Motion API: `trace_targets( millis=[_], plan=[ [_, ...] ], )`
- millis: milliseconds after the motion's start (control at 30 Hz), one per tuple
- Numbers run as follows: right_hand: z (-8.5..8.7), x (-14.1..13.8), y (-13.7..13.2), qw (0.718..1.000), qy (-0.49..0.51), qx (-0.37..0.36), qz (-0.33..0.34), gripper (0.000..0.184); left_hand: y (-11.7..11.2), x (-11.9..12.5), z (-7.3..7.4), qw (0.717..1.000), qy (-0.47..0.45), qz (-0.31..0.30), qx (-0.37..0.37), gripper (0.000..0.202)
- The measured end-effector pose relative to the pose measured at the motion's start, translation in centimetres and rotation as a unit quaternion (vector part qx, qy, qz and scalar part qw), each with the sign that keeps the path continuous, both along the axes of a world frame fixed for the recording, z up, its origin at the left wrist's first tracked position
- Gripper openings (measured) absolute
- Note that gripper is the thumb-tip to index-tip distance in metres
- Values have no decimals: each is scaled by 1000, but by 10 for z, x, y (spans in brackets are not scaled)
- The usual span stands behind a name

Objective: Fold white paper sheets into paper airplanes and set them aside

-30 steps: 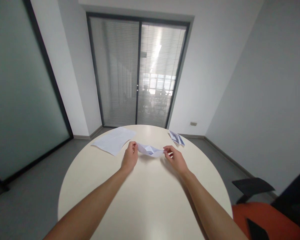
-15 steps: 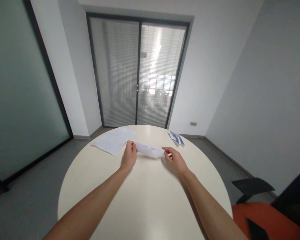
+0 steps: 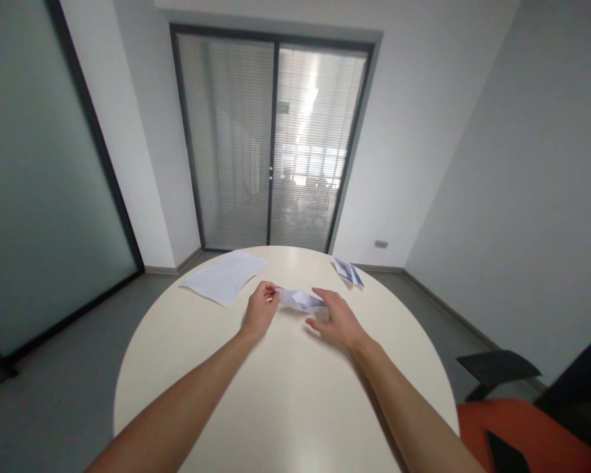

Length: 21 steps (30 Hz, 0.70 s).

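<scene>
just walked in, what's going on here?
A person at a round table is handling a folded paper. The left hand pinches its left end; the right hand is at the right end, thumb and fingers apart, and whether it touches the paper is hard to tell. A white sheet lies at the far left of the table, another folded piece at the far right.

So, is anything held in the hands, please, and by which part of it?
A folded paper, pinched at its left end by the left hand. The right hand is spread at the other end; whether it touches there cannot be told.
</scene>
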State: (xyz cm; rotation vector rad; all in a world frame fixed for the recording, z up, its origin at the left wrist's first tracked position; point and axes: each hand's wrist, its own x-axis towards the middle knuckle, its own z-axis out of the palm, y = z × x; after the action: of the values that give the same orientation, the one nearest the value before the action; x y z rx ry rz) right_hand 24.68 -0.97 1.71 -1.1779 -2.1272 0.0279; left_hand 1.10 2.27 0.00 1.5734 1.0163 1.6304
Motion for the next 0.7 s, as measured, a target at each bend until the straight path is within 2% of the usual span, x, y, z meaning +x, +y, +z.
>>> trace_targets(
  millis=[100,200,400,700],
  plan=[
    [3,-10,-4,1000,-12,8,23,84,-5,2,1,1000,7,-25,11,10],
    [3,-14,-5,1000,-17,3,26,83,-9,4,3,999,21,-44,16,7],
    [3,-11,-5,1000,-8,5,22,75,-12,5,5,998,41,-42,17,8],
    [3,-11,-1,999,-17,19,25,56,-15,4,7,993,109,-11,33,21]
  ],
)
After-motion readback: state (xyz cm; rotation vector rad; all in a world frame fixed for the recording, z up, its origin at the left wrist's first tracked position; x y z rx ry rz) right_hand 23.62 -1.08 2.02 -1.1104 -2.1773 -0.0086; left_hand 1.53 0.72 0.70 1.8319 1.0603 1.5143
